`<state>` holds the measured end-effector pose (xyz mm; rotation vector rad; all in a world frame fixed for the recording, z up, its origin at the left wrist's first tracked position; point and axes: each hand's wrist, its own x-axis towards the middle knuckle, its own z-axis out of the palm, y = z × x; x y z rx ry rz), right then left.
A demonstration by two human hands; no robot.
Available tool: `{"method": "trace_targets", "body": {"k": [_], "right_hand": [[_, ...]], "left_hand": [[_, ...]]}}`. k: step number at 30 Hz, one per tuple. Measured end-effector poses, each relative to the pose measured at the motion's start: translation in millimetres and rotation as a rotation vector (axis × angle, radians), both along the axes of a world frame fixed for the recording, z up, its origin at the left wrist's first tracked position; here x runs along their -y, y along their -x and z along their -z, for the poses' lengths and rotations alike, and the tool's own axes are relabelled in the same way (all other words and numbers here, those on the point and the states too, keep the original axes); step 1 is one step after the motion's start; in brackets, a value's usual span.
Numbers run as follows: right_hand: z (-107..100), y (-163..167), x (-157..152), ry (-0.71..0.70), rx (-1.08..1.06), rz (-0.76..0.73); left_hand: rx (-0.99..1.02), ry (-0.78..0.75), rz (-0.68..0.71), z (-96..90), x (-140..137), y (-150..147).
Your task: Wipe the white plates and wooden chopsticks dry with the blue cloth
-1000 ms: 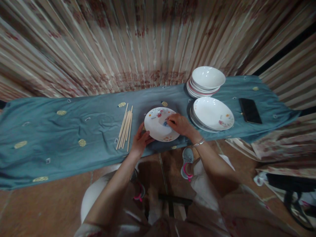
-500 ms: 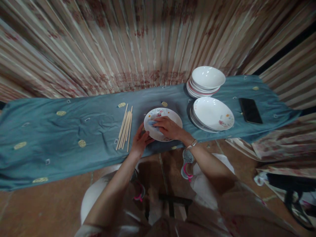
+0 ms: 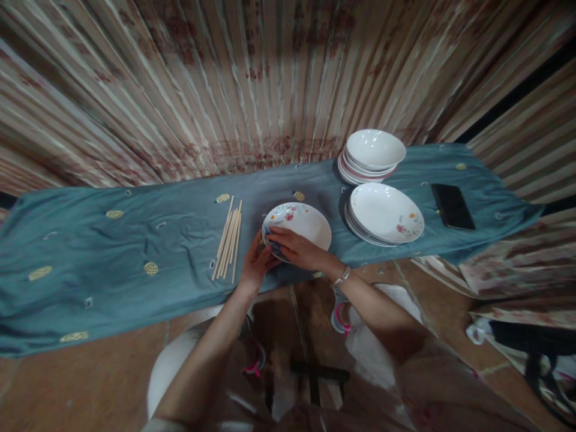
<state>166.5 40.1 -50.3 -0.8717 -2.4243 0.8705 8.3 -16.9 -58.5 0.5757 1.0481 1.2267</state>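
A white plate (image 3: 310, 223) with a floral rim rests on the teal cloth in front of me. My left hand (image 3: 257, 261) grips its near left edge, thumb over the rim. In my right hand (image 3: 297, 247) is a small bluish cloth (image 3: 272, 240), pressed against the plate's left inner side; much of the cloth is hidden under the fingers. Several wooden chopsticks (image 3: 229, 240) lie loosely side by side to the left of the plate. On the right stands a stack of floral plates (image 3: 382, 210), and behind it a stack of white bowls (image 3: 375, 150).
A black phone (image 3: 452, 206) lies at the right end of the long table, whose teal tablecloth (image 3: 112, 270) has yellow motifs. Pleated curtains (image 3: 279, 78) hang along the far side. A dark bag (image 3: 531, 342) is at the lower right.
My right hand has moved with the cloth from the plate's middle toward its near left rim, close to my left hand. My left hand keeps its hold. The view has tilted slightly.
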Motion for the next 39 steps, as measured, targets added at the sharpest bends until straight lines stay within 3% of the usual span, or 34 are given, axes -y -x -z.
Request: {"method": "trace_targets", "body": {"k": [6,16,29,39], "right_hand": [[-1,15,-3,-0.096,0.046,0.016],[3,21,-28,-0.340,0.236,0.254],[-16,-17,-33,-0.336,0.558,0.520],[-22,-50,-9,-0.306,0.663,0.563]], "left_hand": [[0.003,-0.018,0.024,-0.2,0,0],[0.007,-0.003,0.007,0.6,1,-1],[-0.011,-0.011,-0.001,2.3,0,-1],[-0.012,-0.028,-0.017,0.2,-1,-2]]}}
